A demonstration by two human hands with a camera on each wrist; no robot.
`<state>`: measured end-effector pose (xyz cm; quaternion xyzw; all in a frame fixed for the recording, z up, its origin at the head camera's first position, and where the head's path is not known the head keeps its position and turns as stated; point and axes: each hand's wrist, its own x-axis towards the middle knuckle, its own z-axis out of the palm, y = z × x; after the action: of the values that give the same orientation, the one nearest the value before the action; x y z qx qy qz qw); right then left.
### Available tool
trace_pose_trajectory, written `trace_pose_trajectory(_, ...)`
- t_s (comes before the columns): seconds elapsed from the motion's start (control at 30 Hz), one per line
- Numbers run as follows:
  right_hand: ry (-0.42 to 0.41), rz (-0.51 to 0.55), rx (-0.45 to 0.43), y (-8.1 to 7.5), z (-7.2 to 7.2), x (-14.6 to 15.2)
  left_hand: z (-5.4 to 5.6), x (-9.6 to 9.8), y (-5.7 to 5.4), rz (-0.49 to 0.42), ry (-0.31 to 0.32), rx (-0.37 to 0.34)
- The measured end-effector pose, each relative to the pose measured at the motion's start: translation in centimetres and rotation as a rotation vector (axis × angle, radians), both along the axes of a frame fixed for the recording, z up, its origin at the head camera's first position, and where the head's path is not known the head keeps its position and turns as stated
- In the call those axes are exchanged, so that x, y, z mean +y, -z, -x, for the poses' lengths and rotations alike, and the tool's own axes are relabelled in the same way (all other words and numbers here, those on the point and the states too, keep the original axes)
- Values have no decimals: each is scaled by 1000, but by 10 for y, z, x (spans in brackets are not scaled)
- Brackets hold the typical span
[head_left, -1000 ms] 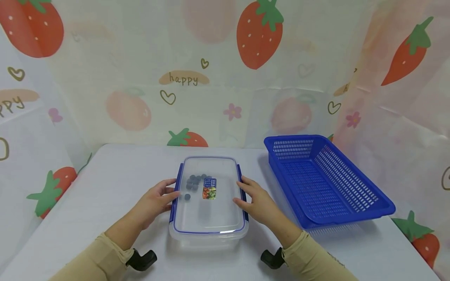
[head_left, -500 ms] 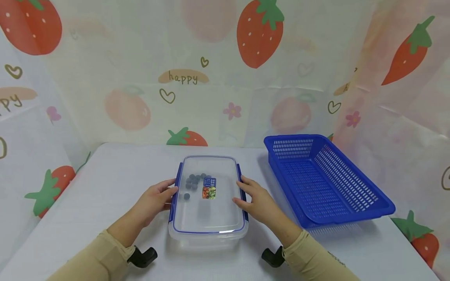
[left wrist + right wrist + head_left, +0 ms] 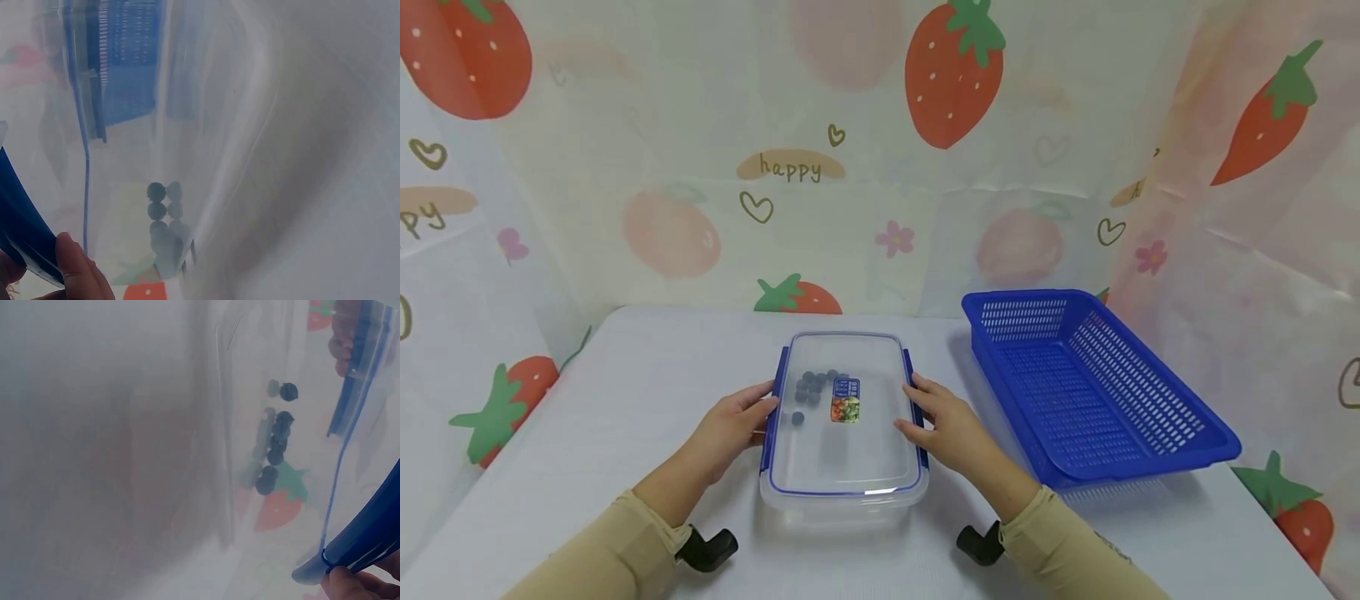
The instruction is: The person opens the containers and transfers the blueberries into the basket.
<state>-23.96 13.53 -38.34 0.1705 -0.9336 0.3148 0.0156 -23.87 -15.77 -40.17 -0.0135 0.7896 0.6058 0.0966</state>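
A clear plastic food container [image 3: 842,467] with a blue-edged lid stands on the white table between the hands. Through its lid show several dark blueberries [image 3: 808,388], gathered toward the far left. A small printed label [image 3: 846,400] sits on the lid. My left hand [image 3: 722,429] holds the container's left long side at its blue latch [image 3: 28,225], thumb over the lid's edge. On the opposite side my right hand [image 3: 951,425] grips the right edge, its fingertips [image 3: 347,584] against the blue latch [image 3: 362,531]. The undersides of both hands are hidden in the head view.
A blue slotted plastic basket [image 3: 1060,392] stands to the right of the container, at the table's right edge. Strawberry-print sheets [image 3: 955,75] hang behind and at both sides. A black curved piece [image 3: 709,550] shows at each sleeve cuff.
My left thumb has drawn back slightly toward the container's left edge. The right hand, container and basket look nearly unchanged, apart from a small shift of the head view.
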Motion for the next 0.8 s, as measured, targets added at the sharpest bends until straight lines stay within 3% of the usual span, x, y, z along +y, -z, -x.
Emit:
trace_pose_trajectory(0.6,-12,12,28,3,-1,0,1,-2,-2,6,46,11)
trace_pose_trajectory(0.8,-9,14,30,4,0,0,1,-6,3,-51,60,27)
